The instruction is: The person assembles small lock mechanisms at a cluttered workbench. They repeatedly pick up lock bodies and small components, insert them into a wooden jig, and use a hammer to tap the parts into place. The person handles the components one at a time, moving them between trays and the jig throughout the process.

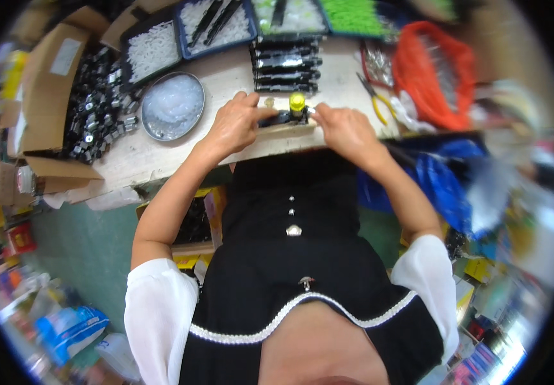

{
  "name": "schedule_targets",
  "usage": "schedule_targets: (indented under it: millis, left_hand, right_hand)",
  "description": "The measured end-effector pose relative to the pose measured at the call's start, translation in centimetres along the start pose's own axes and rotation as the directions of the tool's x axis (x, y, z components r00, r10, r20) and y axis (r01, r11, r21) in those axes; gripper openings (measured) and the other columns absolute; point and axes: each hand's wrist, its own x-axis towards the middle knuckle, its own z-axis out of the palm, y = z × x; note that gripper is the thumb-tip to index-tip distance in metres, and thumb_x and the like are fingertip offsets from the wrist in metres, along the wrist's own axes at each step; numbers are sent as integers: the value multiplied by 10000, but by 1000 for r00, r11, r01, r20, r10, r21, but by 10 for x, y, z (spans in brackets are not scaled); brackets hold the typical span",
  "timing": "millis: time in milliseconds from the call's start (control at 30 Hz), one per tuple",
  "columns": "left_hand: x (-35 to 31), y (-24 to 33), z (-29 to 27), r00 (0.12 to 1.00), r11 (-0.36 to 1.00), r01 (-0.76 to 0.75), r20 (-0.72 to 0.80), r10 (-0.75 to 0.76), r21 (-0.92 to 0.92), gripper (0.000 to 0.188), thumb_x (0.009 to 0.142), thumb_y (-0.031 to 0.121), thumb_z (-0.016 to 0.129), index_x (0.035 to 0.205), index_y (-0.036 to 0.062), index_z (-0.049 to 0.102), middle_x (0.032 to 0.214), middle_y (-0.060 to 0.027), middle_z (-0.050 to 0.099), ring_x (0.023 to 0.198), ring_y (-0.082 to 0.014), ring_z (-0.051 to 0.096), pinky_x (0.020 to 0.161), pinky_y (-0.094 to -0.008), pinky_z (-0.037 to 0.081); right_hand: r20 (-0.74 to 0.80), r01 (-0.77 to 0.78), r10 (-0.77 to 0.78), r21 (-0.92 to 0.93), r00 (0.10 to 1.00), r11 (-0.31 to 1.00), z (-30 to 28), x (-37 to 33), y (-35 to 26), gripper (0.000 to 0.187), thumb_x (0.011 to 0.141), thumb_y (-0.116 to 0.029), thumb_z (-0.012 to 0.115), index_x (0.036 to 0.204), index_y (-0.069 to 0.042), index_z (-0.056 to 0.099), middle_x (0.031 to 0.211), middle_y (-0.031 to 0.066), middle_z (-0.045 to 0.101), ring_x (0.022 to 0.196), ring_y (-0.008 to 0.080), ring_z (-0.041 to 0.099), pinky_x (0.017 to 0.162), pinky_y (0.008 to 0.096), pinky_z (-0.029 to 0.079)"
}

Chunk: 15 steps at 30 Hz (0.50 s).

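At the table's near edge stands a small upright fixture with a round yellow top (297, 102). From the left, my left hand (232, 125) is closed with thumb and fingers at a dark elongated piece (276, 119), which reaches to the fixture's base. My right hand (347, 131) pinches a small whitish, shiny piece (311, 111) just right of the fixture; its exact kind is too small to tell. Beyond the fixture lies a stack of long black parts (286, 63) in parallel rows. A tiny yellowish piece (268, 102) sits by my left fingertips.
A round metal dish (173, 106) of translucent pieces stands left, beside a heap of black and silver parts (94, 109) and a cardboard box (49, 83). Trays of white (153, 51) and green pieces (352, 16) line the back. Yellow-handled pliers (377, 106) and a red bag (434, 77) lie right.
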Motion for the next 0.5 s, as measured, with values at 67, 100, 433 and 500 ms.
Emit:
schedule_targets:
  millis: [67,100,433,500]
  left_hand:
    - [-2,-4,9,994,999,4,-111,-9,-41,438,658,-26,570,1066,120,628,899,-106,558,870,-299,511,744,-398,447]
    - [-4,-5,12,986,998,8,-168,-18,-62,440,648,-26,575,1069,98,613,886,-107,563,863,-302,515,747,-399,453]
    - [-21,5,27,908,976,97,-385,-167,-194,634,626,-61,643,1223,78,481,834,-98,568,812,-264,505,721,-366,423]
    - [-23,7,32,879,974,108,-439,-186,-197,641,624,-50,655,1228,70,476,833,-86,566,811,-259,501,734,-365,410]
  right_hand:
    - [0,29,-29,77,1000,997,-6,5,4,208,904,-244,487,911,-50,560,704,181,615,683,399,582,596,493,440]
    - [-87,70,-56,175,995,982,-7,4,1,188,899,-223,499,944,-60,581,739,190,623,698,405,583,616,478,452]
    - [-228,191,-114,348,967,918,5,19,-30,173,865,-123,487,1012,-45,538,755,220,615,698,403,595,601,475,456]
    - [-361,230,-79,398,929,888,5,22,-33,168,872,-153,482,992,-46,532,737,216,611,682,405,591,593,484,449]
